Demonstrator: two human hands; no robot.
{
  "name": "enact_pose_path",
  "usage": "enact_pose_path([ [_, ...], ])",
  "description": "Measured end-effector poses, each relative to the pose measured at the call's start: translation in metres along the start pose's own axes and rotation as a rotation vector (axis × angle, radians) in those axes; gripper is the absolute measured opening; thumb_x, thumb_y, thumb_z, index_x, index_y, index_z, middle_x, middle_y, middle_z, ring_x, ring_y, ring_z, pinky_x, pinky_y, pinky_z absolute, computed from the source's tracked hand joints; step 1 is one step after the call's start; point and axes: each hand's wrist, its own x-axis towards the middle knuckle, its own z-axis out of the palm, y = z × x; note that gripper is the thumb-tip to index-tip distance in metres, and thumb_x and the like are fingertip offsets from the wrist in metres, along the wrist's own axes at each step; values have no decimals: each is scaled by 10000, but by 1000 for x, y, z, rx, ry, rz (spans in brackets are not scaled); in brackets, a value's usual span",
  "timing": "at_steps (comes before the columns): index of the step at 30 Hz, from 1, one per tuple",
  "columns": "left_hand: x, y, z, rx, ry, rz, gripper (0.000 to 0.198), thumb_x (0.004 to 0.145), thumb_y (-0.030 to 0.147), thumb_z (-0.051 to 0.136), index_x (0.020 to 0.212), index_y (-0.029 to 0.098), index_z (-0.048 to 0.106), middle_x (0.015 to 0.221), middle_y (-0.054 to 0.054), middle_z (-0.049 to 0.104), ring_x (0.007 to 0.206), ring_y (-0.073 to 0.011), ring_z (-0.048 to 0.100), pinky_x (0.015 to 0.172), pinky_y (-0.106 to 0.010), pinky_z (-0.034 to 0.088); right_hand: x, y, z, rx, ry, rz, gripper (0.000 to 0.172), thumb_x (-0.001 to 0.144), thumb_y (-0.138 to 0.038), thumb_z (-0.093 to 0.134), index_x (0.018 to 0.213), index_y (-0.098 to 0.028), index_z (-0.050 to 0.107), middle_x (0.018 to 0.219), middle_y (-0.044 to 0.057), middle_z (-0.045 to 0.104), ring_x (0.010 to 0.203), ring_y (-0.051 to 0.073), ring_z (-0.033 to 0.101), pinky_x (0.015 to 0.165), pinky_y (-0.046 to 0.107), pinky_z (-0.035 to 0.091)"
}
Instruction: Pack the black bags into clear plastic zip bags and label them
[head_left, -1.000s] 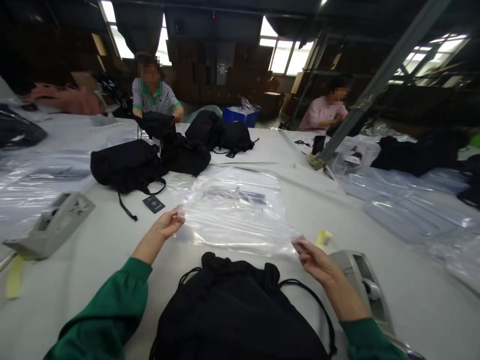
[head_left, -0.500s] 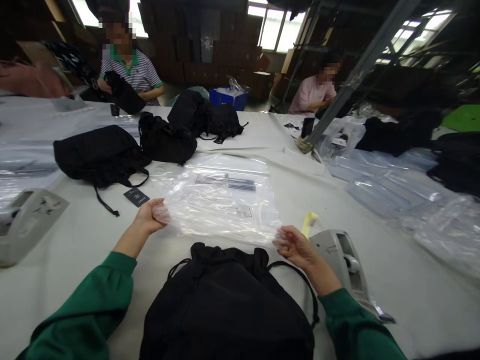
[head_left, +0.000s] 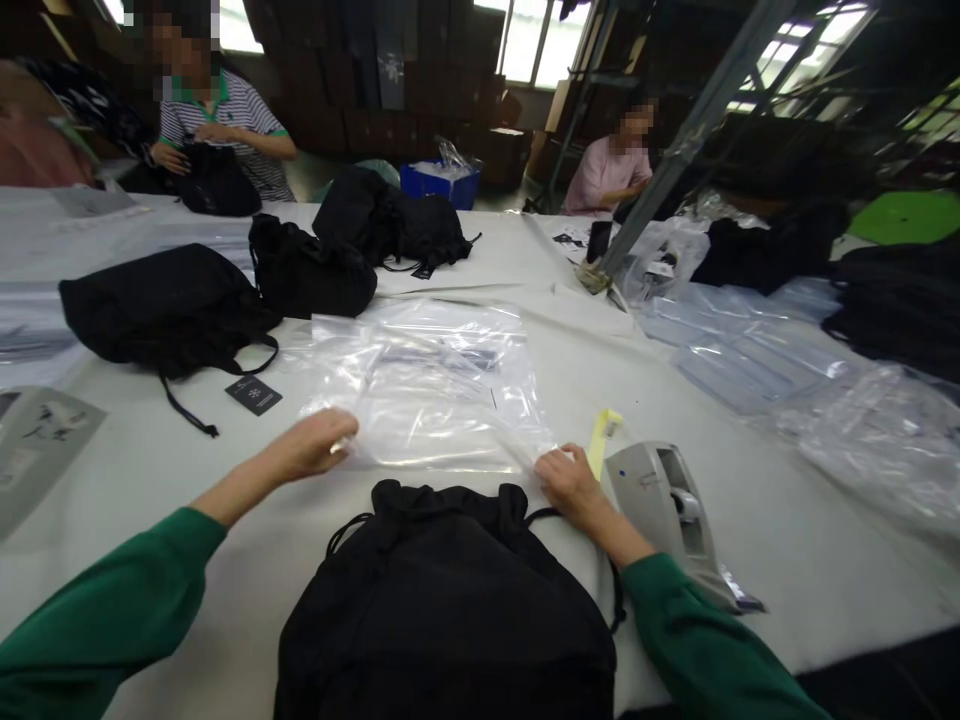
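Observation:
A clear plastic bag (head_left: 427, 385) lies flat on the white table (head_left: 787, 520) in front of me. My left hand (head_left: 315, 445) pinches its near left corner, fingers closed. At the near right corner my right hand (head_left: 566, 480) grips the bag's edge, also closed. A black drawstring backpack (head_left: 450, 600) lies between my forearms, its gathered top just below the bag's near edge.
A grey tape dispenser (head_left: 664, 505) with a yellow tape tab (head_left: 602, 435) sits right of my right hand; another dispenser (head_left: 34, 445) lies far left. Black backpacks (head_left: 165, 310) are spread beyond the bag, clear bags (head_left: 750, 350) are heaped right. Two people work across the table.
Both hands have drawn the clear bag toward me and lowered its near edge to the table, just above the backpack's top. My view has shifted down and to the right.

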Motion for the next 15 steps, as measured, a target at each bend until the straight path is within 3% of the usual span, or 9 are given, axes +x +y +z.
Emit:
enact_pose_path([
  [3,-28,-10,47,156,-180,-53,123,686,221,601,716,208,483,708,-16,539,667,-186,505,645,-296,395,-30,-14,18,40,-69,57,233,815,-85,401,660,-188,541,631,26,538,647,172,467,840,361,345],
  [5,-44,-11,64,232,-231,-106,71,740,235,543,746,208,477,750,-45,556,716,-216,527,676,-318,401,-44,-23,22,84,-116,124,215,813,-111,411,669,-186,553,629,34,548,642,178,471,816,355,361],
  [10,-62,2,78,235,-330,-222,98,807,292,490,777,209,533,810,-66,639,792,-243,593,727,-318,421,-64,-42,15,233,-218,362,226,837,-241,443,653,-193,564,565,14,540,577,179,482,582,278,358],
  [15,-75,18,91,84,-382,-322,170,803,321,488,746,209,603,769,-48,683,781,-238,619,702,-288,438,-77,-66,1,499,-321,587,471,916,-465,394,585,-170,553,522,-2,560,491,145,485,470,235,351],
])
